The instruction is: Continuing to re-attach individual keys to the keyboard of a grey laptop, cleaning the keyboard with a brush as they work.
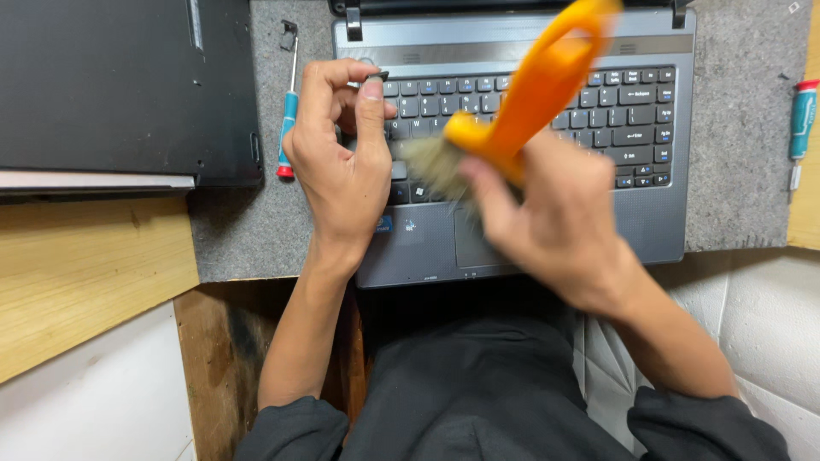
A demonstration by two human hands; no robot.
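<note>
Nearest the camera, the right hand (559,226) is wrapping its fingers closed around the lower part of an orange-handled brush (521,98), and the hand is blurring, so its exact finger placement cannot be told. The brush is sitting in that grip with its pale bristles (430,162) pointing away to the hand's left and touching the keyboard (598,111) of a grey laptop (666,213), just above the touchpad. The brush is looking light, with a stiff plastic handle and soft, yielding bristles; the looped handle is giving a firm place to take hold near the neck, where the hand is gripping it now. Just beside it, the left hand (342,162) is curling its fingers and pinching a small dark key cap (377,77) between thumb and forefinger, above the upper left corner of the keyboard. That cap is looking tiny, light and easy to drop, best held by its edges. Beyond the left hand, a screwdriver with a blue and red handle (287,128) is lying on the grey felt mat (231,230) covering the surface, and further left a dark closed laptop (128,85) is resting. Well off to the right hand's side, another small screwdriver (801,119) is lying at the mat's edge.
</note>
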